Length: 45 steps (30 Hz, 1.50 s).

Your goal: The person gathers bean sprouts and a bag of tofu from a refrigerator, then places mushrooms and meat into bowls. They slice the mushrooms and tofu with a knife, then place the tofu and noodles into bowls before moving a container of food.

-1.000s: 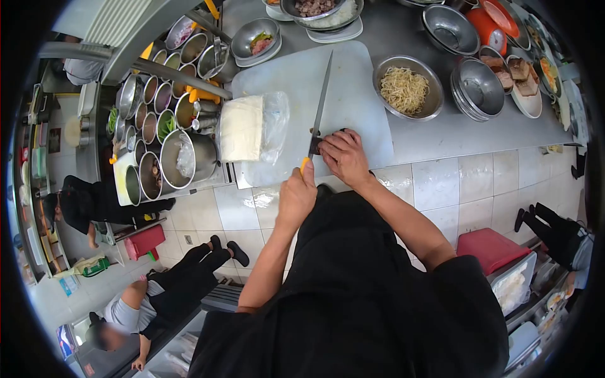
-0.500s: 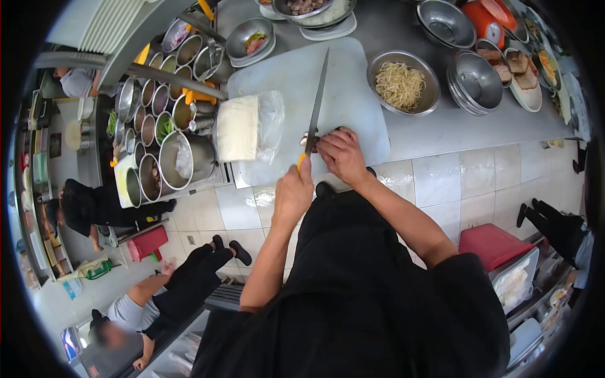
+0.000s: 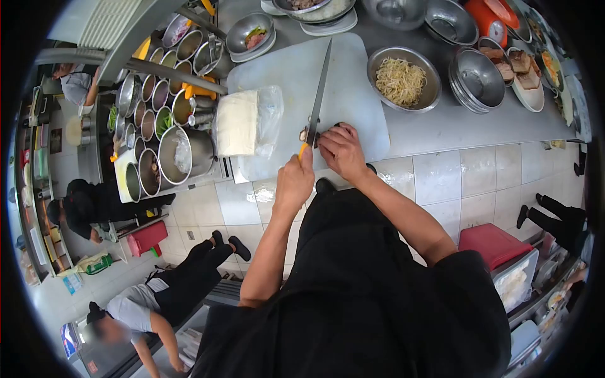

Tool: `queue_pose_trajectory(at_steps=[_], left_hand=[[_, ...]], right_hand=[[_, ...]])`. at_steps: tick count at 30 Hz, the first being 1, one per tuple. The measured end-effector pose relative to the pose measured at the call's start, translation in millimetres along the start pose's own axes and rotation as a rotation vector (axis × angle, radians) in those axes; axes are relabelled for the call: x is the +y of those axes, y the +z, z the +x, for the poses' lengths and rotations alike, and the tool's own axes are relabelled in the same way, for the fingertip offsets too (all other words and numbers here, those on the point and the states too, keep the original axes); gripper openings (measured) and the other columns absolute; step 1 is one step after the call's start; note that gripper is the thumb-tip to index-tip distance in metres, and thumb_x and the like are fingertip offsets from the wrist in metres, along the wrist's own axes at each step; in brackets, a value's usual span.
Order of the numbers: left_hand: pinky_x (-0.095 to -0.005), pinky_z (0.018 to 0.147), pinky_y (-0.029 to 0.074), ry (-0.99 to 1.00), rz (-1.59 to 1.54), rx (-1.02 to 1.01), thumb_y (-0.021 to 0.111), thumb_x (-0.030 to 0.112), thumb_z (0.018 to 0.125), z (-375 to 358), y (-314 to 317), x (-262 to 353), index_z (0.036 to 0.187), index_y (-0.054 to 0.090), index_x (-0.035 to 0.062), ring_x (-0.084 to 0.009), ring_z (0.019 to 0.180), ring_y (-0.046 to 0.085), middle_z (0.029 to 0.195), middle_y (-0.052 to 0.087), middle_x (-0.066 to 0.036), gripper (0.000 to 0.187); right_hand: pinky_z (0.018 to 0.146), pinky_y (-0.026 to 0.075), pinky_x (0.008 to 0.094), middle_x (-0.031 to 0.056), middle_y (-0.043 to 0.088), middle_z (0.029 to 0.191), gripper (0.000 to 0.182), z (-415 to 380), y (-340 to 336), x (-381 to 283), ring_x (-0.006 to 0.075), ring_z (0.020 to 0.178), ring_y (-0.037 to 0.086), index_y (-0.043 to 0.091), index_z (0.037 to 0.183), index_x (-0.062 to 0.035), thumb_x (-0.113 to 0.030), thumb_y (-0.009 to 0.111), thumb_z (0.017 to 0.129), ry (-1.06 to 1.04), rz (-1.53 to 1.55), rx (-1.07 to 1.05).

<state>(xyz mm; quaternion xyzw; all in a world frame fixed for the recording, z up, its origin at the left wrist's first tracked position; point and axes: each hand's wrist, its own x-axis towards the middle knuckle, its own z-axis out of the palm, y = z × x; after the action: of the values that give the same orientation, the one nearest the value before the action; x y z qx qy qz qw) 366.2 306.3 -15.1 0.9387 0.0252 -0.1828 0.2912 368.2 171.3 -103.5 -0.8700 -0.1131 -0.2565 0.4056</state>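
My left hand [image 3: 295, 178] is closed around the yellow handle of a long kitchen knife [image 3: 321, 85]. Its blade points away from me over the white cutting board [image 3: 350, 75]. Right of the blade, my right hand [image 3: 342, 150] presses curled fingers on a dark brown mushroom [image 3: 340, 125], mostly hidden under them. Small pale, dark-edged slices [image 3: 304, 135] lie against the blade's left side. On the board's left part rests a white block in a clear plastic bag [image 3: 238, 125].
A steel bowl of bean sprouts [image 3: 401, 83] stands right of the board, beside stacked steel bowls [image 3: 477, 79]. Another steel bowl [image 3: 396, 9] is at the far edge. Several metal containers [image 3: 176, 154] crowd the left. Co-workers, one a person in grey [image 3: 132, 309], stand around.
The knife and my left hand have slid slightly forward. My right hand stays put. A steel bowl has appeared at the far edge, and the co-worker at lower left has shifted, arms lowered.
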Motion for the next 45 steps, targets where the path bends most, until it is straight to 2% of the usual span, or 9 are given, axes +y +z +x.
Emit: queue_pose_trajectory(at_steps=[9, 11, 16, 22, 24, 30, 33, 37, 45], left_hand=[[-0.0545, 0.066, 0.042, 0.049, -0.044, 0.069, 0.038, 0.041, 0.096, 8, 2, 1, 0.079, 0.056, -0.0076, -0.0522, 0.077, 0.055, 0.074, 0.057, -0.034, 0.054], [-0.0539, 0.066, 0.042, -0.036, -0.101, -0.003, 0.038, 0.042, 0.096, -4, -8, 5, 0.078, 0.055, -0.0073, -0.052, 0.075, 0.055, 0.073, 0.057, -0.034, 0.055], [-0.0533, 0.066, 0.043, 0.019, -0.074, 0.024, 0.038, 0.043, 0.096, -12, 7, 5, 0.08, 0.055, -0.0073, -0.0518, 0.076, 0.055, 0.074, 0.057, -0.034, 0.055], [-0.0532, 0.068, 0.043, -0.055, -0.141, -0.063, 0.038, 0.041, 0.096, -5, 5, 13, 0.081, 0.056, -0.0078, -0.0527, 0.078, 0.055, 0.076, 0.057, -0.035, 0.054], [-0.0534, 0.069, 0.043, -0.129, -0.16, -0.129, 0.038, 0.041, 0.096, -8, 2, 16, 0.081, 0.056, -0.008, -0.0532, 0.079, 0.054, 0.076, 0.057, -0.036, 0.054], [-0.0546, 0.073, 0.043, 0.087, -0.032, 0.059, 0.036, 0.04, 0.095, 6, 31, 6, 0.084, 0.058, -0.0094, -0.0537, 0.081, 0.054, 0.078, 0.056, -0.037, 0.055], [-0.0554, 0.073, 0.043, -0.011, -0.056, -0.096, 0.038, 0.038, 0.095, 5, -1, 28, 0.085, 0.056, -0.0097, -0.0535, 0.082, 0.054, 0.078, 0.056, -0.038, 0.052], [-0.0557, 0.072, 0.043, 0.029, 0.033, 0.06, 0.039, 0.038, 0.095, -11, 40, 6, 0.081, 0.057, -0.0103, -0.0523, 0.082, 0.055, 0.078, 0.056, -0.038, 0.053], [-0.0555, 0.071, 0.043, 0.003, 0.016, 0.007, 0.041, 0.036, 0.095, -14, 24, 18, 0.083, 0.058, -0.0087, -0.0518, 0.08, 0.055, 0.079, 0.056, -0.037, 0.05]], right_hand=[[0.092, 0.039, 0.042, 0.0075, 0.061, 0.093, 0.02, 5, -4, 3, 0.0259, 0.095, 0.056, 0.062, 0.086, -0.0059, -0.003, 0.068, 0.066, 0.041, 0.071, 0.019], [0.091, 0.042, 0.042, 0.0104, 0.059, 0.101, 0.027, 4, -19, -8, 0.0293, 0.101, 0.054, 0.061, 0.09, -0.0054, 0.0, 0.067, 0.064, 0.246, 0.289, 0.082], [0.086, 0.045, 0.0361, 0.0101, 0.059, 0.107, 0.031, -1, -46, 4, 0.0292, 0.102, 0.054, 0.062, 0.1, -0.0039, 0.001, 0.066, 0.07, 0.29, 0.154, 0.077], [0.081, 0.048, 0.0367, 0.0107, 0.062, 0.096, 0.015, -2, -32, 14, 0.0291, 0.094, 0.056, 0.065, 0.09, -0.0015, -0.002, 0.065, 0.074, 0.178, 0.202, -0.037], [0.08, 0.048, 0.0367, 0.0107, 0.063, 0.095, 0.015, -1, -31, 14, 0.0292, 0.093, 0.057, 0.066, 0.089, -0.0015, -0.002, 0.065, 0.074, 0.174, 0.196, -0.032], [0.078, 0.05, 0.0369, 0.0113, 0.063, 0.094, 0.017, -1, -29, 19, 0.0296, 0.09, 0.058, 0.065, 0.09, -0.0009, -0.002, 0.064, 0.073, 0.106, 0.143, -0.017], [0.079, 0.05, 0.0369, 0.0119, 0.062, 0.095, 0.018, -3, -29, 17, 0.03, 0.091, 0.057, 0.064, 0.09, 0.0, -0.001, 0.063, 0.072, 0.072, 0.127, -0.04], [0.079, 0.049, 0.0369, 0.0121, 0.063, 0.095, 0.019, -4, -27, 19, 0.0317, 0.091, 0.058, 0.063, 0.09, -0.0015, 0.002, 0.063, 0.071, 0.073, 0.127, -0.021], [0.08, 0.049, 0.036, 0.0114, 0.061, 0.097, 0.02, -1, -30, 21, 0.0295, 0.094, 0.056, 0.061, 0.09, -0.0007, -0.001, 0.063, 0.07, 0.082, 0.155, -0.065]])
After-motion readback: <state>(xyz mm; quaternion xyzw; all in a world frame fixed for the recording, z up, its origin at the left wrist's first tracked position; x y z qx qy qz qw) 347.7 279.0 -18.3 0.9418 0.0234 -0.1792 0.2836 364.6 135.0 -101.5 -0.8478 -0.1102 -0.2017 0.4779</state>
